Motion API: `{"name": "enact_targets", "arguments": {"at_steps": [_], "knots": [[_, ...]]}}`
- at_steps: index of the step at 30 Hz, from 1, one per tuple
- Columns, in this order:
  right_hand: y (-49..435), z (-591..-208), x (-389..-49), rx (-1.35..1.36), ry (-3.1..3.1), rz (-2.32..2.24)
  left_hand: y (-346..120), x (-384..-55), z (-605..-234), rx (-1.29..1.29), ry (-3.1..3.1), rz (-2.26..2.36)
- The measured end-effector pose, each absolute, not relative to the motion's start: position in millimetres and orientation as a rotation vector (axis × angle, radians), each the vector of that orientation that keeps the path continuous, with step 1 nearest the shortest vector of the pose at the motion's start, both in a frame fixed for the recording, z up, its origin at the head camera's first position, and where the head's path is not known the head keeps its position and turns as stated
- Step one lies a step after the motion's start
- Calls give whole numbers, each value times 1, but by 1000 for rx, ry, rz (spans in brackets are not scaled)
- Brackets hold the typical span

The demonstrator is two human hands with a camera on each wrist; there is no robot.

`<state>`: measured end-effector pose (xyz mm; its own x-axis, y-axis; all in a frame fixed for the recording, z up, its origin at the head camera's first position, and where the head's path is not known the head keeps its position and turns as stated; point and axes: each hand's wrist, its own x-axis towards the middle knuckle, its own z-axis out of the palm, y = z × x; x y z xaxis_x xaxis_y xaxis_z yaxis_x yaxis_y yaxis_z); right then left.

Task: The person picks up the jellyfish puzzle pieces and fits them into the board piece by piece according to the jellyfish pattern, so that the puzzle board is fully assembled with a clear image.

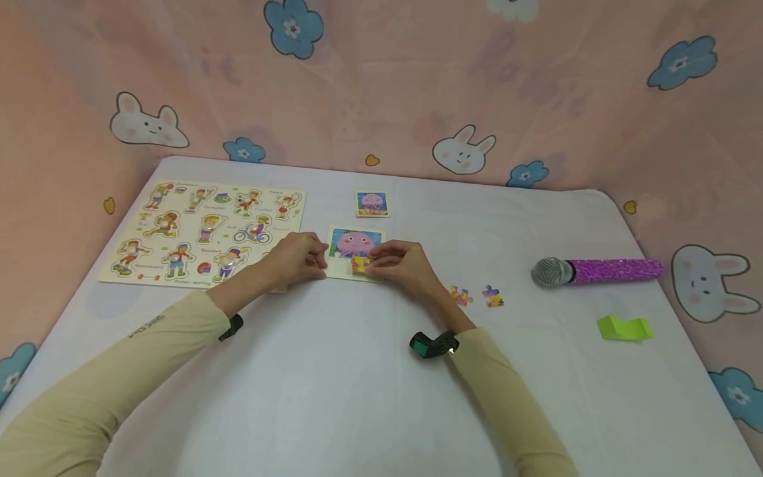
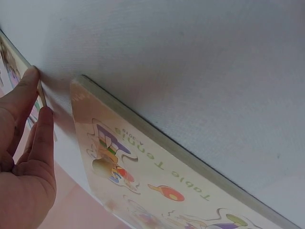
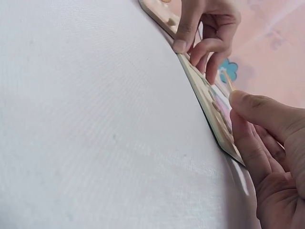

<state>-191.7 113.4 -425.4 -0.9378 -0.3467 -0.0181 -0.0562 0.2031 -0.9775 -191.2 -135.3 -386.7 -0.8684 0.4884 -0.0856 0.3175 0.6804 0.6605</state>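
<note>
A small jigsaw tray (image 1: 338, 269) lies mid-table, its upper part filled with a pink cartoon creature on blue. My left hand (image 1: 296, 257) holds the tray's left edge with thumb and fingertips. Over the tray's lower right, my right hand (image 1: 405, 268) pinches a yellow-and-purple jigsaw piece (image 1: 359, 265) between thumb and fingers. The right wrist view shows this piece (image 3: 228, 81) edge-on, raised above the tray (image 3: 209, 109). Two loose jigsaw pieces, one (image 1: 460, 295) by my right wrist and another (image 1: 493, 296) farther right, lie on the cloth.
Left of the tray lies a sports-figure peg board (image 1: 197, 235), partly under my left forearm. A small picture card (image 1: 372, 203) sits behind the tray. At the right are a purple glitter microphone (image 1: 616, 271) and a bright green block (image 1: 624, 328).
</note>
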Motion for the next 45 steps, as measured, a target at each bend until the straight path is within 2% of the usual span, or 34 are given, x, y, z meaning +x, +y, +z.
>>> {"name": "enact_targets", "arguments": {"at_steps": [19, 35, 45], "knots": [[75, -430, -192, -484, 2456, -1691, -138, -194, -390, 738, 2653, 978], [62, -417, -194, -542, 2589, -1433, -138, -194, -389, 691, 2655, 973], [62, -419, -192, -606, 2531, -1648, -137, -194, -389, 703, 2655, 982]]}}
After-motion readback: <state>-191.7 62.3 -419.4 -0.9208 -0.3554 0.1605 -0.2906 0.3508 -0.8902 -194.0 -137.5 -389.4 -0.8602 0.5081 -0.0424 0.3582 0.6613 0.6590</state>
